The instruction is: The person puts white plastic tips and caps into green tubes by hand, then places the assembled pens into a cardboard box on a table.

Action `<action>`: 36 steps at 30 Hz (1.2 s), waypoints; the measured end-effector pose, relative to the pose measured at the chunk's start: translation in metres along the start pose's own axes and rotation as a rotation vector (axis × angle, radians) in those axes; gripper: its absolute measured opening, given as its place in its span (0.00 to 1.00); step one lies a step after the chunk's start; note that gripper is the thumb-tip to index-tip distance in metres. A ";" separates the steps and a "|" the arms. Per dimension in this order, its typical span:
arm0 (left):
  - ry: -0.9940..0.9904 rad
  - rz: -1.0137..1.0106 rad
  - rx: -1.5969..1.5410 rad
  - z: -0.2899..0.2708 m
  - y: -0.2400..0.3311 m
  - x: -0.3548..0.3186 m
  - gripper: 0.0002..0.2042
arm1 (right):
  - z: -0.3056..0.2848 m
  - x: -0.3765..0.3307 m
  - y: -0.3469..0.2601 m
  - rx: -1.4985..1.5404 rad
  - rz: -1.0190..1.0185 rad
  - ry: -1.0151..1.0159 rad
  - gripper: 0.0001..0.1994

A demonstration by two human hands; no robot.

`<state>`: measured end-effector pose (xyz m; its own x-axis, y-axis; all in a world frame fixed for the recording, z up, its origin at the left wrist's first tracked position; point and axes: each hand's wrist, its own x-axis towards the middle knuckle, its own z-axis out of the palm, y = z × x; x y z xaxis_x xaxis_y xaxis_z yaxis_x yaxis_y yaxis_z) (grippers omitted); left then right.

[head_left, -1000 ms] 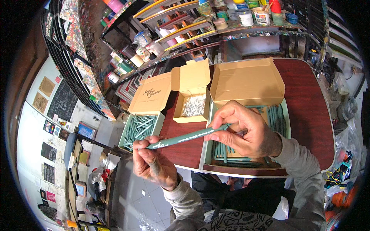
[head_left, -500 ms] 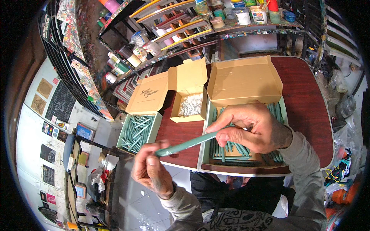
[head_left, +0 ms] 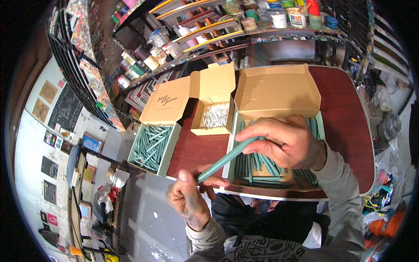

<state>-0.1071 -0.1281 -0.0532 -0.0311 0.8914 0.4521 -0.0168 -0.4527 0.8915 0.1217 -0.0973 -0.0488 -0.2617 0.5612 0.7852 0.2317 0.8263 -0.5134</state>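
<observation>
A slim green pen point(head_left: 230, 153) slants between my two hands above the table's front edge. Its lower left end is pinched by my left hand point(head_left: 190, 200), whose grip hides the tip. The thumb and fingers of my right hand point(head_left: 288, 142) close on the upper right end. Below the right hand is a wide cardboard box point(head_left: 323, 126) with its lid up, where many similar green pens point(head_left: 265, 166) lie, partly covered by that hand. Another box point(head_left: 169, 153) at the left holds a pile of green pens point(head_left: 152, 146). Between them, a small box point(head_left: 211, 131) contains small white pieces point(head_left: 216, 115).
The boxes stand on a dark red table point(head_left: 345, 144) with a pale edge. Behind it, shelves carry paint pots point(head_left: 278, 19) and bottles. Plastic bags and cords point(head_left: 379, 196) crowd the right side. A cluttered rack point(head_left: 78, 192) stands at the left over the tiled floor point(head_left: 148, 214).
My left hand has shifted right and down, so the pen slopes more steeply. White print on the pen's side no longer shows. My right hand stays nearly in place.
</observation>
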 end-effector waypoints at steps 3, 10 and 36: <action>-0.052 0.090 -0.017 0.000 -0.004 0.005 0.34 | 0.006 -0.007 0.010 0.311 0.167 -0.030 0.11; -0.135 0.153 -0.147 -0.006 -0.013 0.009 0.30 | 0.003 -0.007 0.014 0.657 0.469 -0.024 0.07; -0.009 0.391 0.395 0.025 -0.024 0.008 0.13 | 0.015 -0.003 -0.032 0.008 0.292 0.083 0.08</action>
<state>-0.0817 -0.1098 -0.0705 0.0484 0.6595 0.7501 0.3708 -0.7092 0.5996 0.1007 -0.1242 -0.0400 -0.1074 0.7693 0.6298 0.2779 0.6314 -0.7239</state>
